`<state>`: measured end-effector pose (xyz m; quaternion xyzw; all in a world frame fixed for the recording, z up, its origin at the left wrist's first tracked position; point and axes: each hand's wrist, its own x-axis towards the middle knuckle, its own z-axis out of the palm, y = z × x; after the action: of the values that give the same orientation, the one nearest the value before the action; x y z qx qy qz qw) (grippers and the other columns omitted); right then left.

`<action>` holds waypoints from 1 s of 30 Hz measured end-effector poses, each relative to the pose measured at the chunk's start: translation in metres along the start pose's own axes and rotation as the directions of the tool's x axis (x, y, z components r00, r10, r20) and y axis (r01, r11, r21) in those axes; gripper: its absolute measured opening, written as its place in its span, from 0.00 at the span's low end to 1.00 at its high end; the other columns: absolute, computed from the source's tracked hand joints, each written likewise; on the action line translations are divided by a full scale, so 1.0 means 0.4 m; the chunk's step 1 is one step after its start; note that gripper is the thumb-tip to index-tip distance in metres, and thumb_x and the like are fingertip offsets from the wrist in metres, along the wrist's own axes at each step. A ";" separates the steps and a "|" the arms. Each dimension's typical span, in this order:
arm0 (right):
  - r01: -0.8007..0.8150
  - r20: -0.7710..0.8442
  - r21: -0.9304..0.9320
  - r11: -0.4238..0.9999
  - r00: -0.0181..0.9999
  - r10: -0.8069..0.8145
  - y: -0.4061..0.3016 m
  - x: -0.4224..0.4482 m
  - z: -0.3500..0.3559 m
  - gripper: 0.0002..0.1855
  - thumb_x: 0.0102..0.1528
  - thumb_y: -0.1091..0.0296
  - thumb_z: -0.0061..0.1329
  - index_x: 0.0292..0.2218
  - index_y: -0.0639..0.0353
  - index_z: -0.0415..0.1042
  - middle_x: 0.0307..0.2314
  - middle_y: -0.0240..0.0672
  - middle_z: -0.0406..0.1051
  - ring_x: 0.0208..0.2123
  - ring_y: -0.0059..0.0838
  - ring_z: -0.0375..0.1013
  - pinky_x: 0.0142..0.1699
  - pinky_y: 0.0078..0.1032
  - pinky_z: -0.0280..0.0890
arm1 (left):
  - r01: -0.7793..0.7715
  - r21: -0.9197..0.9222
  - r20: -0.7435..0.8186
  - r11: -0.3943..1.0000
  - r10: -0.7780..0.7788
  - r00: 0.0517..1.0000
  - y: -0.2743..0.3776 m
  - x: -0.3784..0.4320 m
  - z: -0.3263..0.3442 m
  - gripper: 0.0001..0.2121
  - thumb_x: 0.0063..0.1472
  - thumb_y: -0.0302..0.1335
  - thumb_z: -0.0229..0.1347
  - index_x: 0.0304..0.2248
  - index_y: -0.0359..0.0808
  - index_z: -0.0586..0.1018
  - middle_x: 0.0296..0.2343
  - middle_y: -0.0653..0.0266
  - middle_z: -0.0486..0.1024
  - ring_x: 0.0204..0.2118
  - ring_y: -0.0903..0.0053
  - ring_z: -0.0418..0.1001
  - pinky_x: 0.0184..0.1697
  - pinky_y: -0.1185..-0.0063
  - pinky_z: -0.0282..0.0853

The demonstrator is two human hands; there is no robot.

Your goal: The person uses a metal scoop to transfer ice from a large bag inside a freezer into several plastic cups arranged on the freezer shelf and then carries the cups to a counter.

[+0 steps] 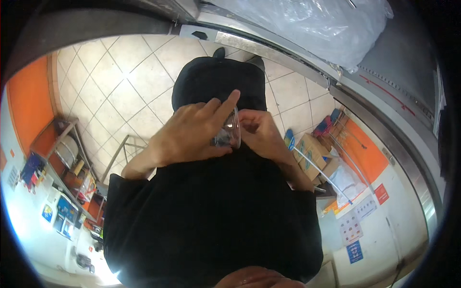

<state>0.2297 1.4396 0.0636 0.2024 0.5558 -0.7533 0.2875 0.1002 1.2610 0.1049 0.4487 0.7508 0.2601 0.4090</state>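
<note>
A small clear plastic container (236,131) with a round rim is held in front of my black shirt. My left hand (196,131) wraps around its side, with the index finger extended beyond it. On the other side, my right hand (258,131) has its fingers curled close against the rim; whether they pinch something there cannot be made out. Dark contents or a dark background show through the plastic.
A large clear plastic bag (309,25) lies on a metal surface ahead at the right. Metal shelving (68,144) holding various items stands at the left. Cardboard boxes (309,154) and a blue-and-white long handle (324,174) are at the right, by the wall.
</note>
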 end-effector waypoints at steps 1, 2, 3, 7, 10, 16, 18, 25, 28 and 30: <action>0.019 0.012 0.018 1.000 1.000 -0.020 -0.008 -0.007 -0.003 0.07 0.60 0.74 0.47 0.37 0.69 0.72 0.27 0.39 0.76 0.29 0.20 0.75 0.35 0.19 0.70 | -0.019 -0.008 -0.008 1.000 0.019 1.000 0.004 -0.001 -0.003 0.52 0.45 0.40 0.70 0.63 0.34 0.51 0.37 0.46 0.74 0.36 0.54 0.78 0.36 0.64 0.76; 0.039 0.024 0.035 0.999 0.999 -0.040 -0.022 -0.018 -0.006 0.07 0.60 0.74 0.47 0.37 0.69 0.72 0.27 0.38 0.76 0.28 0.20 0.75 0.35 0.19 0.70 | -0.037 -0.016 -0.016 0.999 0.037 0.999 0.006 0.001 -0.007 0.52 0.45 0.40 0.70 0.63 0.34 0.51 0.38 0.47 0.74 0.36 0.54 0.78 0.37 0.64 0.76; 0.061 0.039 0.055 0.997 0.997 -0.063 -0.032 -0.025 -0.008 0.06 0.60 0.74 0.47 0.37 0.68 0.72 0.27 0.38 0.75 0.28 0.19 0.74 0.35 0.19 0.70 | -0.057 0.001 -0.024 0.998 0.057 0.998 0.008 0.004 -0.010 0.51 0.45 0.40 0.69 0.62 0.30 0.52 0.37 0.47 0.73 0.35 0.54 0.77 0.37 0.65 0.75; 0.103 0.083 0.072 0.992 0.991 -0.109 -0.064 -0.022 -0.012 0.07 0.59 0.73 0.48 0.37 0.68 0.72 0.28 0.37 0.75 0.29 0.19 0.74 0.35 0.19 0.70 | -0.044 0.027 0.033 0.999 0.043 0.999 0.015 0.021 -0.030 0.49 0.45 0.40 0.68 0.60 0.22 0.54 0.35 0.46 0.73 0.33 0.55 0.76 0.37 0.66 0.74; 0.158 0.149 0.085 0.984 0.974 -0.169 -0.064 -0.028 -0.021 0.07 0.59 0.73 0.49 0.38 0.68 0.73 0.29 0.37 0.76 0.30 0.20 0.75 0.36 0.20 0.70 | 0.003 0.026 0.109 1.000 -0.006 0.994 0.031 0.025 -0.042 0.51 0.46 0.38 0.69 0.62 0.26 0.52 0.37 0.46 0.73 0.37 0.55 0.77 0.40 0.66 0.74; 0.397 0.228 -0.181 0.900 0.907 -0.354 -0.040 0.008 -0.028 0.08 0.59 0.70 0.51 0.38 0.65 0.76 0.29 0.40 0.77 0.28 0.23 0.76 0.32 0.23 0.68 | -0.070 -0.062 0.108 0.996 0.076 0.991 0.029 0.049 -0.042 0.50 0.45 0.40 0.69 0.61 0.27 0.54 0.43 0.44 0.74 0.45 0.56 0.75 0.47 0.68 0.72; 0.390 0.211 -0.288 0.874 0.917 -0.340 -0.064 -0.016 -0.041 0.10 0.60 0.67 0.49 0.34 0.65 0.76 0.24 0.39 0.75 0.24 0.22 0.72 0.31 0.23 0.66 | -0.057 -0.071 0.109 0.996 0.064 0.992 0.032 0.045 -0.035 0.46 0.45 0.42 0.68 0.58 0.28 0.59 0.44 0.46 0.74 0.46 0.57 0.74 0.47 0.66 0.71; 0.255 0.152 -0.276 0.927 0.964 -0.219 -0.084 -0.107 -0.068 0.16 0.63 0.61 0.48 0.32 0.67 0.76 0.19 0.31 0.71 0.24 0.15 0.67 0.29 0.21 0.61 | -0.123 -0.124 0.097 0.985 0.135 0.986 0.103 0.040 -0.045 0.34 0.44 0.39 0.70 0.49 0.34 0.71 0.38 0.50 0.78 0.42 0.58 0.77 0.44 0.69 0.72; 0.247 0.040 -0.309 0.918 0.968 -0.247 -0.143 -0.167 -0.087 0.17 0.63 0.61 0.48 0.27 0.67 0.74 0.18 0.27 0.67 0.21 0.16 0.64 0.26 0.20 0.59 | -0.043 0.019 0.172 0.999 0.039 0.984 0.099 0.038 -0.067 0.34 0.45 0.45 0.68 0.48 0.35 0.71 0.34 0.52 0.79 0.39 0.57 0.78 0.42 0.68 0.73; 0.177 -0.298 -0.225 0.958 0.924 -0.240 -0.173 -0.256 -0.168 0.14 0.61 0.64 0.51 0.26 0.65 0.74 0.17 0.25 0.66 0.21 0.13 0.64 0.25 0.18 0.59 | 0.068 0.072 0.167 0.995 -0.079 0.983 0.030 0.006 -0.089 0.35 0.46 0.47 0.67 0.48 0.35 0.71 0.30 0.54 0.80 0.37 0.57 0.79 0.41 0.68 0.73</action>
<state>0.2603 1.5402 0.1571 0.2334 0.6843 -0.6787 0.1291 0.0748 1.2679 0.1321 0.4543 0.7374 0.1809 0.4659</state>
